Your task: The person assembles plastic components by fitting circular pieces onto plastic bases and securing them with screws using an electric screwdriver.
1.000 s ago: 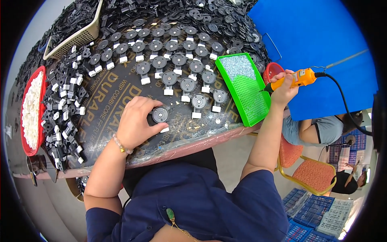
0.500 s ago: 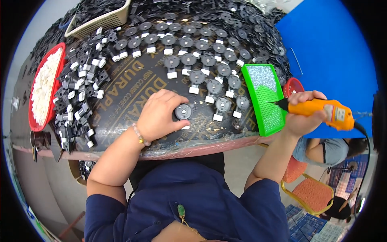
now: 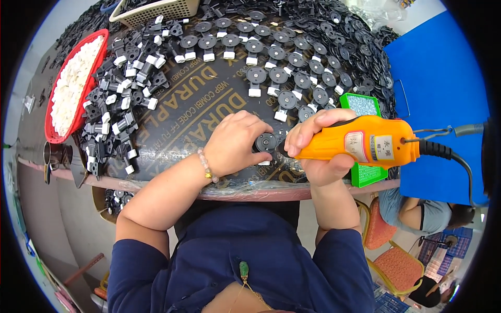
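My left hand [image 3: 234, 142] curls its thumb and fingers around a round black wheel part [image 3: 266, 142] near the table's front edge. A bit of white shows under that part. In my right hand [image 3: 324, 168] is an orange electric screwdriver [image 3: 360, 142], lying nearly level with its dark nose at the wheel part's right side. Whether the tip touches the part cannot be made out. Behind the screwdriver, partly hidden by it, is a green tray [image 3: 367, 177] with small silvery screws [image 3: 361, 105] at its far end.
Rows of black wheel parts with white ends [image 3: 256, 75] lie beyond my hands. On the left are a heap of black brackets [image 3: 122, 122] and a red basket [image 3: 50, 130] of white pieces. A beige basket [image 3: 156, 14] stands behind. A cable [image 3: 459, 156] trails right; another person [image 3: 436, 203] sits there.
My right hand has brought the screwdriver leftward from over the green tray to the wheel part. My left hand keeps its hold on the part. The whole view has shifted somewhat.
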Available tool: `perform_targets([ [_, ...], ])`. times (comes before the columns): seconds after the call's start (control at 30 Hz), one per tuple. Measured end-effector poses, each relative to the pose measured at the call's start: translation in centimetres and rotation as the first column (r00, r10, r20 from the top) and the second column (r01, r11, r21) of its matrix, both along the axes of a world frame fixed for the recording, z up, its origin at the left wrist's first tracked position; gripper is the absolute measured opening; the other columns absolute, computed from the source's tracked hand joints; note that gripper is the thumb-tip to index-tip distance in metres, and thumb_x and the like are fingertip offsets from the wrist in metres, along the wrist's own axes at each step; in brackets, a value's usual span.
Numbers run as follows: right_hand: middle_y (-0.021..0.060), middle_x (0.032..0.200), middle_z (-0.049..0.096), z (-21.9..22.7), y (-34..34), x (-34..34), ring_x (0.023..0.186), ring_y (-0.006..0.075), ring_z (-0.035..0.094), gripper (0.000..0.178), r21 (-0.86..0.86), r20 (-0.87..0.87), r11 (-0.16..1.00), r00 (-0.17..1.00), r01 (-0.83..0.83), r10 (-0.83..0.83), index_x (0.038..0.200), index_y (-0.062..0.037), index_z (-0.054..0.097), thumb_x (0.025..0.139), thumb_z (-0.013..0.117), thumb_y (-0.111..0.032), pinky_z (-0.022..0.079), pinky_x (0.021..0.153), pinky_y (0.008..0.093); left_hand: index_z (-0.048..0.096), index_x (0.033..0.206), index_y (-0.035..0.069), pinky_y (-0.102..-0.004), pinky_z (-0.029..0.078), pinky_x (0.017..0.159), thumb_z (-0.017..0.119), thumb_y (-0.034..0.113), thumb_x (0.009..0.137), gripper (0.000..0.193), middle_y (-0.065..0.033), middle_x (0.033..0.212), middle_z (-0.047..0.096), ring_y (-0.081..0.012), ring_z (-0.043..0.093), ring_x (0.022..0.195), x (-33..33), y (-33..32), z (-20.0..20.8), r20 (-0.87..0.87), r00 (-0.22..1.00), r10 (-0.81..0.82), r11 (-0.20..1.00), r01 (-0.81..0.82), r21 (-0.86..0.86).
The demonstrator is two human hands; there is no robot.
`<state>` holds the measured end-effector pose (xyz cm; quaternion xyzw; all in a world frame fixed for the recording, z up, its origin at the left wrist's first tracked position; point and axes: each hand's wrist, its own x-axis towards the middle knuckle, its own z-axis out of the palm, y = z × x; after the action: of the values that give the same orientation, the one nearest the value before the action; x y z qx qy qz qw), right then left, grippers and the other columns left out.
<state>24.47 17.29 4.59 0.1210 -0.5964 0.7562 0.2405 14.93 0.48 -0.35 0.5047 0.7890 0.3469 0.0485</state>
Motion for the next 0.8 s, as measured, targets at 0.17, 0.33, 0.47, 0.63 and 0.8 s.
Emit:
perform_targets([
  [0.17,0.0082,0.081,0.058,-0.6,0.2,-0.2,0.062,0.0189,0.062,0.076,-0.032,0.012,0.999,1.000,0.002,-0.002,0.115,-0.0093,0.044,0.083,0.065,-0.076,0.055,0.058,0.0342,0.071,0.110,0.009,-0.0407,0.048,0.093,0.087,0.032,0.071,0.048,-0.0087,0.102,0.068,-0.0287,0.062,0.104,0.0,0.1,-0.1,0.005,1.000,-0.012,1.000,0.012,0.006],
  [0.33,0.0086,0.081,0.059,0.0,-0.7,-0.3,0.062,0.0194,0.062,0.073,-0.008,0.064,1.000,0.998,-0.024,0.025,0.110,-0.0074,0.046,0.082,0.072,-0.069,0.055,0.058,0.0340,0.071,0.109,0.009,-0.0407,0.048,0.091,0.087,0.030,0.072,0.046,-0.0085,0.101,0.068,-0.0287,0.062,0.103,-0.1,0.1,-0.2,0.007,1.000,-0.005,1.000,0.005,0.007],
  [0.47,0.0094,0.081,0.059,0.2,-1.0,-0.5,0.062,0.0198,0.062,0.070,-0.004,0.076,0.997,0.994,-0.078,0.078,0.106,-0.0052,0.048,0.081,0.078,-0.064,0.056,0.058,0.0334,0.071,0.108,0.009,-0.0410,0.049,0.091,0.087,0.030,0.071,0.045,-0.0086,0.100,0.067,-0.0288,0.062,0.102,-0.1,0.1,0.0,0.014,1.000,-0.012,1.000,0.012,-0.008],
  [0.63,0.0098,0.080,0.060,-0.1,-1.7,-0.4,0.060,0.0193,0.061,0.071,0.012,0.049,1.000,0.999,-0.020,0.020,0.107,-0.0045,0.049,0.081,0.078,-0.063,0.056,0.057,0.0334,0.071,0.106,0.009,-0.0409,0.049,0.090,0.086,0.028,0.072,0.042,-0.0086,0.099,0.066,-0.0288,0.062,0.102,0.3,0.2,0.3,-0.026,1.000,0.012,1.000,-0.012,-0.025],
  [0.8,0.0104,0.079,0.061,0.5,0.6,0.1,0.058,0.0208,0.059,0.074,-0.143,0.014,0.961,0.971,-0.236,0.240,0.113,-0.0049,0.050,0.082,0.074,-0.068,0.050,0.052,0.0337,0.070,0.104,0.008,-0.0408,0.049,0.089,0.085,0.027,0.072,0.039,-0.0092,0.096,0.066,-0.0294,0.062,0.101,1.5,-0.8,1.7,-0.093,0.995,-0.043,0.994,0.033,-0.109],
])
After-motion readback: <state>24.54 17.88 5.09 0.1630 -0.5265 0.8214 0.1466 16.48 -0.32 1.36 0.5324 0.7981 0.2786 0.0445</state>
